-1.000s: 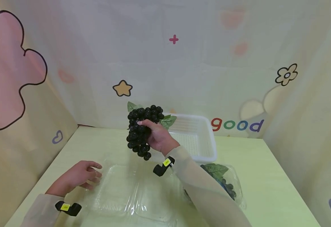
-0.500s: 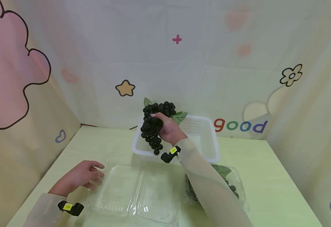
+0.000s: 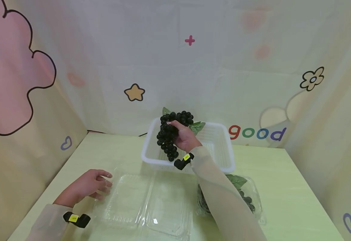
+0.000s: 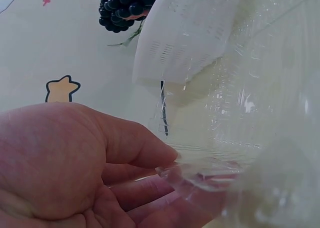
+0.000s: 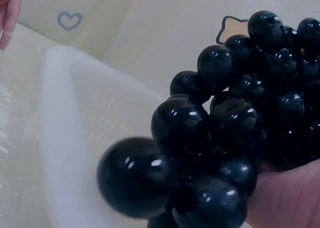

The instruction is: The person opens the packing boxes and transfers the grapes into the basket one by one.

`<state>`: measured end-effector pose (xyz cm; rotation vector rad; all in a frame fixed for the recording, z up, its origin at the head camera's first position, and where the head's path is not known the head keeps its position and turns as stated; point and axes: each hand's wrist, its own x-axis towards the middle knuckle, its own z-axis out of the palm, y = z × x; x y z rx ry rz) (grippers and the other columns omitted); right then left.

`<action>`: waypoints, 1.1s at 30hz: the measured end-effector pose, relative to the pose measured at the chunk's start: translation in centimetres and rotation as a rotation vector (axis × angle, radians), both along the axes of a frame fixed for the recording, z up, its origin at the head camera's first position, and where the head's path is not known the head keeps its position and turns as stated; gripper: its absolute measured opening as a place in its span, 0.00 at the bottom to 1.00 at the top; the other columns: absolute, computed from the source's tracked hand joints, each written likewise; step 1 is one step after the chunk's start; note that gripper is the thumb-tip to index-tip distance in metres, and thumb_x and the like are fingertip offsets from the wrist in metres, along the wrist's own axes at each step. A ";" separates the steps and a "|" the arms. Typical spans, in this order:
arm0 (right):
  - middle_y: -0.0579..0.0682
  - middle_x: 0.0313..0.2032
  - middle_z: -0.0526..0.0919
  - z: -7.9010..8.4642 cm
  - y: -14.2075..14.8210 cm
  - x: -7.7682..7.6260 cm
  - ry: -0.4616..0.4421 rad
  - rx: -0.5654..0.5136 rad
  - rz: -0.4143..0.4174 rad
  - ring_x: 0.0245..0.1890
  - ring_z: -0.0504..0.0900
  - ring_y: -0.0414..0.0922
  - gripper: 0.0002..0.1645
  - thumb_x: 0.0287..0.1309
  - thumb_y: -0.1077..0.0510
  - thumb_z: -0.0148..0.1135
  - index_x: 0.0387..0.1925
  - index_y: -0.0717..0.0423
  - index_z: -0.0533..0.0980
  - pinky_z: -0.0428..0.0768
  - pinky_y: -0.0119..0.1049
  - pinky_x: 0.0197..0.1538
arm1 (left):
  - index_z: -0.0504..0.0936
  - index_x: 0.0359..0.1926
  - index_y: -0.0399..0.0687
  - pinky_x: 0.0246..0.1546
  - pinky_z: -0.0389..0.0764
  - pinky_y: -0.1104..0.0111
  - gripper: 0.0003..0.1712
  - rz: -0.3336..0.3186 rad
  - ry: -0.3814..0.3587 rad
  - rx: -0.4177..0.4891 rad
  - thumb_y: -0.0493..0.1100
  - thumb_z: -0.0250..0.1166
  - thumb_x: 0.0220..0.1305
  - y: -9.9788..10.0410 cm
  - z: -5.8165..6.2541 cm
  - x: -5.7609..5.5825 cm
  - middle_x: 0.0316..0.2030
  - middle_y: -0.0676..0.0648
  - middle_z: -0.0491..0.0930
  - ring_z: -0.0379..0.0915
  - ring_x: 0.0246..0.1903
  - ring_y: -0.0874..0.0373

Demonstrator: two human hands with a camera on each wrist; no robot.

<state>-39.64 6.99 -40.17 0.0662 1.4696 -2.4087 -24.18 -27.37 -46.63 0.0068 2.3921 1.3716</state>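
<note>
My right hand (image 3: 186,136) grips a bunch of black grapes (image 3: 167,132) with green leaves, held above the left part of a white plastic basket (image 3: 228,147). The right wrist view shows the round grapes (image 5: 232,123) close up, with part of the hand behind them. At the left edge of a clear plastic clamshell container (image 3: 149,201), which lies unfolded on the table, is my left hand (image 3: 85,187). Its fingers are loosely bent. In the left wrist view the thumb touches the rim of the clear plastic (image 4: 200,170), and fingers show through it.
Right of the unfolded container stands a second clear container (image 3: 255,195) with dark grapes and a leaf inside, partly hidden by my right sleeve (image 3: 223,197). A printed cloth backdrop (image 3: 169,73) surrounds the pale yellow table (image 3: 283,187) at the back and sides.
My right hand has carried the grapes rightward, from the basket's left side to over it. My left hand stays beside the container. The view has shifted slightly.
</note>
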 end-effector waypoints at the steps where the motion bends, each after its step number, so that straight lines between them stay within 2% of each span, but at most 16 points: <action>1: 0.42 0.35 0.85 -0.2 0.1 -0.1 -0.010 0.006 0.002 0.37 0.82 0.39 0.04 0.61 0.57 0.66 0.30 0.49 0.80 0.82 0.34 0.47 | 0.71 0.65 0.28 0.35 0.89 0.58 0.23 -0.001 -0.001 0.000 0.35 0.59 0.73 0.0 0.0 0.0 0.50 0.34 0.85 0.85 0.41 0.51; 8: 0.45 0.36 0.86 -1.2 0.0 -0.4 -0.086 0.090 0.013 0.36 0.84 0.40 0.05 0.60 0.55 0.68 0.31 0.52 0.84 0.83 0.34 0.43 | 0.71 0.65 0.27 0.35 0.89 0.57 0.23 -0.002 -0.005 0.038 0.34 0.59 0.73 -0.2 -0.2 0.1 0.50 0.33 0.85 0.85 0.41 0.51; 17: 0.48 0.37 0.85 -2.3 -0.5 -0.7 -0.290 0.151 0.037 0.38 0.85 0.43 0.11 0.59 0.54 0.69 0.40 0.55 0.78 0.84 0.39 0.47 | 0.72 0.64 0.29 0.34 0.89 0.58 0.24 0.014 -0.007 0.007 0.35 0.62 0.71 -0.1 0.2 0.3 0.47 0.37 0.86 0.85 0.40 0.51; 25: 0.50 0.38 0.83 -2.6 -0.2 -1.0 -0.333 0.201 0.104 0.38 0.84 0.44 0.12 0.65 0.52 0.64 0.42 0.56 0.76 0.84 0.40 0.45 | 0.73 0.62 0.29 0.33 0.89 0.58 0.22 0.024 0.003 -0.010 0.35 0.60 0.71 0.0 0.0 0.2 0.45 0.39 0.87 0.86 0.39 0.52; 29: 0.50 0.42 0.82 -2.7 0.0 -1.1 -0.372 0.245 0.115 0.39 0.83 0.44 0.18 0.64 0.53 0.66 0.49 0.58 0.75 0.83 0.38 0.46 | 0.73 0.62 0.29 0.32 0.89 0.58 0.22 0.027 0.010 -0.011 0.34 0.60 0.71 0.1 0.1 0.3 0.45 0.39 0.87 0.85 0.39 0.52; 33: 0.52 0.52 0.80 -2.8 0.1 -1.0 -0.369 0.352 0.133 0.42 0.82 0.44 0.30 0.62 0.53 0.69 0.62 0.59 0.72 0.83 0.36 0.50 | 0.73 0.62 0.28 0.33 0.88 0.58 0.21 0.030 0.015 -0.014 0.33 0.58 0.71 0.2 0.2 0.4 0.45 0.38 0.86 0.85 0.39 0.51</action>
